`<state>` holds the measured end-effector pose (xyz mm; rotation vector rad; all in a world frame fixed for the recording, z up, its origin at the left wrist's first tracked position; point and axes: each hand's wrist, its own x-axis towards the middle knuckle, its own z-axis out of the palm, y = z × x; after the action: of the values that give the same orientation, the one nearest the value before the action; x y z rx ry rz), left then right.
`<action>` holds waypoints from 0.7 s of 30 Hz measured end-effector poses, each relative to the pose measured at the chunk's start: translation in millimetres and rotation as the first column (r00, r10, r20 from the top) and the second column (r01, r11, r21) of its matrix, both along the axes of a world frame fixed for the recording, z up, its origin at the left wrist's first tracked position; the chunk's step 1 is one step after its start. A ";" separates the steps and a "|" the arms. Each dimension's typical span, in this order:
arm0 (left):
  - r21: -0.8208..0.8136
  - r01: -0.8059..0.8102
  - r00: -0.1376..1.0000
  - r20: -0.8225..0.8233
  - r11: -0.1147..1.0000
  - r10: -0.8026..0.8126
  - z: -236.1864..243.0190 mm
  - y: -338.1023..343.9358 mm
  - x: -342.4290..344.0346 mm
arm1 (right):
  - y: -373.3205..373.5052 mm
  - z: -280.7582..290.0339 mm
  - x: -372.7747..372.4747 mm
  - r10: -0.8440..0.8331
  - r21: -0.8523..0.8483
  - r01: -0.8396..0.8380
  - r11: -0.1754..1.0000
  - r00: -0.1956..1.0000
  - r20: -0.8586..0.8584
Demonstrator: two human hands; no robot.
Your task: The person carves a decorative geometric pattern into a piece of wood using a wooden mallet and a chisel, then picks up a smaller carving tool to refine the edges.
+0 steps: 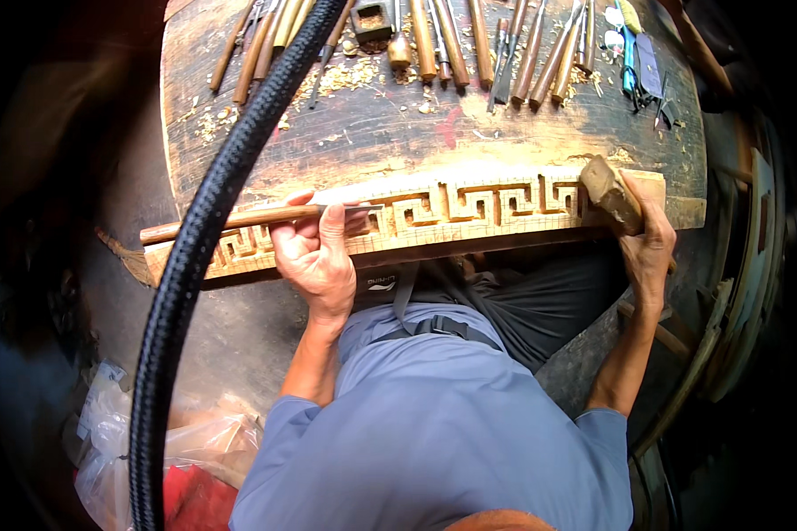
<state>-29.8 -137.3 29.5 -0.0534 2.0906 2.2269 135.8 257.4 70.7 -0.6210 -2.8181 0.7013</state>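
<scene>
A long, pale wooden board (478,232) lies along the bench's near edge, carved with an angular fret pattern and marked with pencil lines. My left hand (317,270) is closed round a chisel (261,215) near its blade. The wooden handle points left, and the blade lies low over the carving, pointing right; whether it touches the wood I cannot tell. At the board's right end, my right hand (648,234) grips a wooden mallet (613,196). The mallet's blocky, worn head is over the carving, and part of its handle shows below my hand.
Several wooden-handled chisels (423,44) lie among wood shavings (350,78) at the back of the worn bench (363,142). A black braided hose (212,203) crosses the view on the left. Clear plastic bags (212,434) lie on the floor at lower left.
</scene>
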 end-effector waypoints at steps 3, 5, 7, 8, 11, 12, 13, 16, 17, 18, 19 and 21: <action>-0.021 0.011 1.000 -0.022 1.000 -0.011 0.3 1.3 -1.8 | -2.3 -1.6 -0.1 -0.015 -0.003 0.015 1.000 1.000 0.019; -0.072 0.012 1.000 -0.008 0.997 -0.012 5.4 3.9 0.1 | -3.2 -0.6 -2.0 -0.010 0.002 0.010 1.000 1.000 0.018; -0.124 0.043 0.998 -0.030 0.991 -0.047 7.6 8.2 2.8 | -3.8 -0.2 -3.0 -0.005 0.008 0.005 1.000 1.000 0.028; -0.151 0.073 0.995 -0.056 0.986 -0.083 7.8 11.5 4.6 | -4.3 0.0 -3.4 -0.009 0.011 0.008 1.000 1.000 0.029; -0.117 0.156 0.985 -0.062 0.981 -0.164 10.7 22.0 7.2 | -5.3 -0.2 -2.9 -0.017 0.019 0.016 1.000 1.000 0.024; -0.091 0.175 0.982 -0.062 0.980 -0.181 11.8 27.5 7.6 | -4.3 -1.9 -0.6 -0.018 0.021 0.018 1.000 1.000 0.017; -0.025 0.189 0.981 -0.048 0.982 -0.190 12.2 31.7 7.7 | -4.2 -2.7 0.7 -0.020 0.024 0.020 1.000 1.000 0.010; 0.029 0.189 0.981 -0.044 0.982 -0.188 7.4 43.1 15.3 | -7.1 -4.6 0.8 -0.030 0.021 0.030 0.999 1.000 0.000; -0.053 0.302 0.949 -0.082 0.952 -0.306 4.1 42.6 15.1 | -8.2 -4.9 1.3 -0.033 0.013 0.033 0.999 0.999 -0.007; -0.054 0.331 0.942 -0.044 0.942 -0.334 1.7 45.5 18.6 | -8.8 -4.6 0.9 -0.037 0.005 0.037 0.999 0.999 -0.014; -0.024 0.335 0.942 -0.014 0.942 -0.336 0.4 48.9 23.4 | -9.4 -4.5 0.7 -0.042 -0.003 0.042 0.999 0.999 -0.022; 0.043 0.292 0.956 0.002 0.955 -0.292 -3.1 58.4 30.3 | -9.6 -4.8 0.5 -0.048 -0.020 0.047 0.999 0.999 -0.024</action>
<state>0.5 -78.9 26.4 0.2343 1.9016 2.0871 136.3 247.8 65.9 -0.6756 -2.7681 0.7237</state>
